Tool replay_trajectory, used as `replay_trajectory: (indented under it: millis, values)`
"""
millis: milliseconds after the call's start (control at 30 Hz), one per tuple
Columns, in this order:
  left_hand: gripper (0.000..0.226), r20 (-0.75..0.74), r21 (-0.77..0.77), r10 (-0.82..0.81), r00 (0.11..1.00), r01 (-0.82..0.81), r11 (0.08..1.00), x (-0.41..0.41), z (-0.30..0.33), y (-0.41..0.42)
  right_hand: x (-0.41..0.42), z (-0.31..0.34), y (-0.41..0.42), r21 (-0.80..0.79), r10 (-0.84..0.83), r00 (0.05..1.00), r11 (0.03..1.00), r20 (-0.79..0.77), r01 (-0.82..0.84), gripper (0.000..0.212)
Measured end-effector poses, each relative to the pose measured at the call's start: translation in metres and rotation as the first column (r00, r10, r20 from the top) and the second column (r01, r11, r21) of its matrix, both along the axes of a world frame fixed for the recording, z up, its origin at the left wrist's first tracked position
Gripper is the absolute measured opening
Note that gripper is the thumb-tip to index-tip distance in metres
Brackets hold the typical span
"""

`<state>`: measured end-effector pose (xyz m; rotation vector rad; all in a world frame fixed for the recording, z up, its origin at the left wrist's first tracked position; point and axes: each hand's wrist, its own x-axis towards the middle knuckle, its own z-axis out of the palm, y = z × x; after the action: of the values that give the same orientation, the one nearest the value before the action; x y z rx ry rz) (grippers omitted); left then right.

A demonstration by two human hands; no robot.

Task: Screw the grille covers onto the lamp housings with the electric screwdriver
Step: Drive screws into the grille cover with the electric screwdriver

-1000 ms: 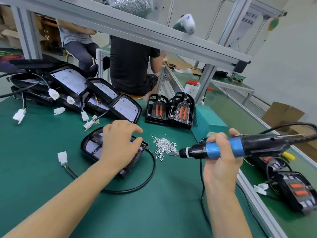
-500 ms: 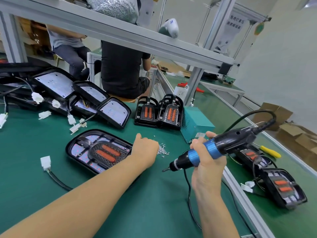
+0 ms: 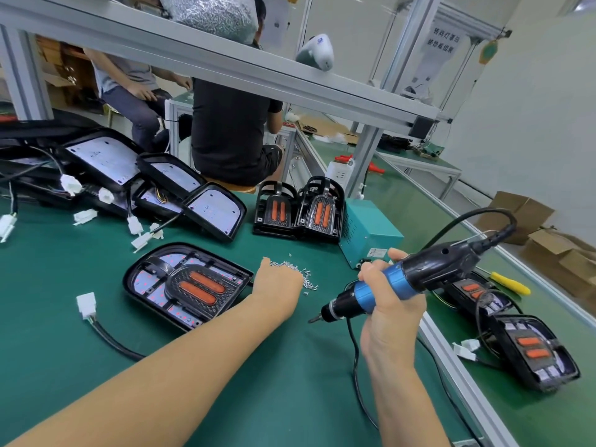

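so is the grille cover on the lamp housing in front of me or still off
On. The grille cover with its two orange strips sits inside the lamp housing on the green mat. Whether any screws hold it yet cannot be told.

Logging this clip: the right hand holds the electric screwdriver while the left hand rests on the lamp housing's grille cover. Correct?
Not quite. The head view shows the left hand at the screw pile, beside the lamp housing. The right hand does hold the electric screwdriver.

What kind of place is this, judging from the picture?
Most likely a factory assembly line for vehicle lamps: a green workbench holding lamp housings, a pile of screws, and a corded electric screwdriver in the right hand.
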<state>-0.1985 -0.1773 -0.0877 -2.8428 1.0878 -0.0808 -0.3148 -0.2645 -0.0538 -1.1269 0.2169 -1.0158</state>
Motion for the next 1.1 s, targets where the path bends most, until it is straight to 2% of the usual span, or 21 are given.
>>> replay_trajectory:
  millis: [100, 200, 267, 367, 433, 467, 533, 600, 700, 767, 867, 1000, 1100]
  values:
    - [0.031, 0.023, 0.06, -0.005, 1.0, 0.003, 0.998, 0.0, -0.002, 0.0, -0.001, -0.001, 0.001, 0.01, -0.007, 1.0, 1.0, 0.002, 0.007, 0.039]
    - [0.013, 0.024, 0.096, 0.004, 1.0, -0.006, 0.995, 0.002, -0.006, 0.0, -0.001, -0.002, -0.001, 0.014, -0.016, 1.0, 1.0, 0.005, 0.015, 0.039]
    - [0.019, 0.034, 0.097, 0.01, 0.999, -0.013, 0.995, 0.003, -0.011, 0.0, -0.001, -0.002, -0.002, 0.006, -0.023, 1.0, 1.0, -0.002, 0.023, 0.039]
    - [0.027, 0.063, -0.023, 0.016, 0.998, -0.015, 1.0, 0.004, -0.012, 0.001, -0.001, -0.001, -0.003, -0.006, -0.034, 0.999, 0.999, -0.008, 0.034, 0.038]
    - [0.02, 0.032, -0.218, 0.032, 0.999, -0.024, 0.976, 0.003, -0.004, 0.002, -0.001, 0.001, -0.003, -0.007, -0.04, 0.999, 0.999, -0.003, 0.04, 0.039]
    - [0.017, -0.021, -0.365, 0.042, 0.999, -0.047, 0.93, 0.002, 0.001, 0.004, -0.001, 0.002, -0.003, -0.005, -0.042, 0.999, 0.999, 0.006, 0.042, 0.038]
    - [0.016, -0.217, -0.643, 0.01, 0.976, -0.15, 0.751, 0.004, 0.013, 0.013, -0.001, 0.007, -0.002, -0.002, -0.035, 0.999, 0.999, 0.033, 0.035, 0.037]
    - [0.015, -0.422, -0.784, -0.107, 0.9, -0.303, 0.541, 0.008, 0.024, 0.026, -0.001, 0.014, 0.0, 0.015, -0.014, 0.998, 1.0, 0.063, 0.014, 0.036]
    - [0.02, -0.595, -0.803, -0.344, 0.726, -0.547, 0.235, 0.009, 0.037, 0.053, 0.002, 0.025, 0.005, 0.058, 0.046, 0.991, 0.997, 0.128, -0.054, 0.035]
    - [0.019, -0.624, -0.752, -0.432, 0.651, -0.651, 0.106, 0.008, 0.04, 0.071, 0.005, 0.033, 0.011, 0.089, 0.093, 0.979, 0.99, 0.182, -0.111, 0.034]
    - [0.012, -0.621, -0.665, -0.552, 0.557, -0.747, -0.006, 0.003, 0.038, 0.098, 0.009, 0.043, 0.023, 0.122, 0.174, 0.953, 0.97, 0.249, -0.209, 0.028]
    - [0.011, -0.584, -0.527, -0.694, 0.421, -0.847, -0.07, -0.008, 0.031, 0.128, 0.017, 0.056, 0.04, 0.193, 0.289, 0.898, 0.911, 0.333, -0.364, 0.027]
    - [0.015, -0.541, -0.455, -0.761, 0.359, -0.885, -0.094, -0.012, 0.029, 0.141, 0.026, 0.064, 0.055, 0.213, 0.358, 0.845, 0.86, 0.397, -0.464, 0.024]
